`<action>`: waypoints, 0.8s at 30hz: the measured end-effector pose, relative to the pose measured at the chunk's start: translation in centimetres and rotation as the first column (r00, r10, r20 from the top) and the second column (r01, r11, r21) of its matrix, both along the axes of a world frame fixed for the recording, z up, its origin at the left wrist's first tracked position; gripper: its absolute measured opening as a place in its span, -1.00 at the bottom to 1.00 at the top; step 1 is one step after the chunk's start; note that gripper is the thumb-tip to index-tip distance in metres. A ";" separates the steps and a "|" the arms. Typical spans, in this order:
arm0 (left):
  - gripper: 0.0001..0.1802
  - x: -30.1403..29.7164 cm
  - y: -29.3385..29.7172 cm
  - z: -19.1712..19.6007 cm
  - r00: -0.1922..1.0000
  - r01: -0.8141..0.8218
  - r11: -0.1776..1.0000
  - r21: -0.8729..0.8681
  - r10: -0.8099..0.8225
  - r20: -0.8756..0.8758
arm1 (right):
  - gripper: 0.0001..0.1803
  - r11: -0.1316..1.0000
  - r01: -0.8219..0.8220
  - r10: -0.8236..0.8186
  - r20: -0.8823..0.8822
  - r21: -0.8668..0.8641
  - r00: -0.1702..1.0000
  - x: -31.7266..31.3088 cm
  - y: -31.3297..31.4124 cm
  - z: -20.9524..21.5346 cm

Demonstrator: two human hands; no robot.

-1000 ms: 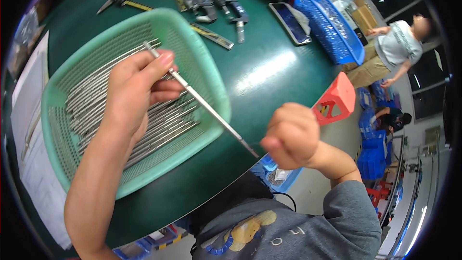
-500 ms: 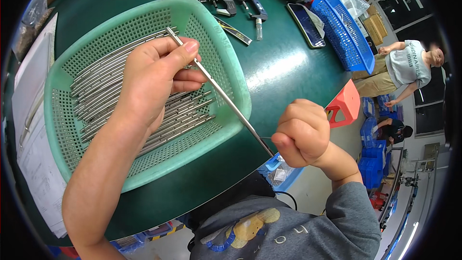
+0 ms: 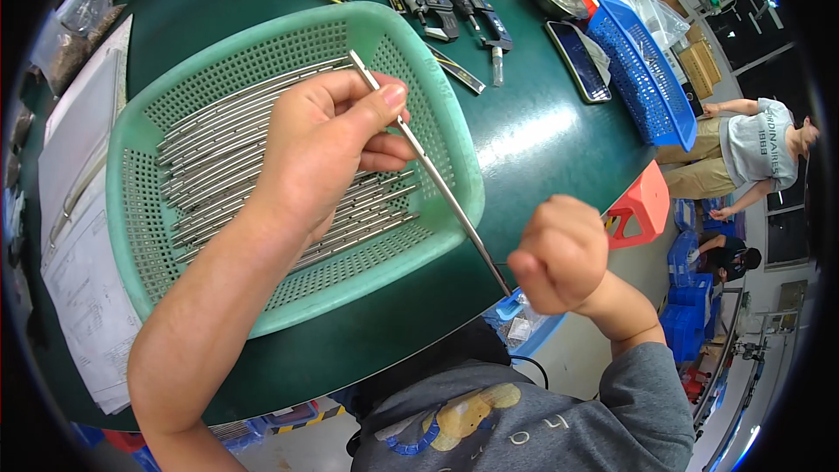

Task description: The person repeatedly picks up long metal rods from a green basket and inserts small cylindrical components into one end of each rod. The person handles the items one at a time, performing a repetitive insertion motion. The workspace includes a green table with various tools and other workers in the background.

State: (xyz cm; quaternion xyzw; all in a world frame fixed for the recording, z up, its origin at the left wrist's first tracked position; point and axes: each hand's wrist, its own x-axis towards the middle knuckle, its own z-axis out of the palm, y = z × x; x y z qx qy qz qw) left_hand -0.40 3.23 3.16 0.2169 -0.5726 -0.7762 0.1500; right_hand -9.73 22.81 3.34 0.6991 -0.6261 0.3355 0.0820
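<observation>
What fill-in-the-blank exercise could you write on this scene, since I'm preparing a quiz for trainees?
1. The person's ____ hand pinches a metal rod.
2. Many similar rods lie in a large basket coloured ____.
3. The phone lies beside a perforated tray coloured ____.
4. Left of the phone, ____ micrometers lie on the table.

Missing words: left; green; blue; two.

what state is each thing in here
left hand: pinching the metal rod
right hand: curled shut, contents hidden
metal rod: held slanting, lower end beside the right hand
green basket: open-topped, partly filled
other rods: lying side by side in the green basket
phone: lying screen up
two micrometers: lying side by side
</observation>
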 end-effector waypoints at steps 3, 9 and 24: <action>-0.78 0.0 0.3 0.1 0.998 0.056 0.998 0.030 -0.056 0.013 | -0.79 0.990 0.122 -0.106 0.208 -0.066 0.972 -0.6 -1.8 1.0; -0.79 0.1 1.0 0.0 0.989 0.145 0.987 0.071 -0.142 -0.047 | -0.82 0.987 0.114 -0.098 0.141 -0.110 0.985 -1.0 -4.8 0.3; -0.81 0.4 1.3 -0.3 0.989 0.148 0.986 0.078 -0.147 -0.023 | -0.79 0.989 0.091 -0.098 -0.051 -0.115 0.994 -0.4 -4.6 0.1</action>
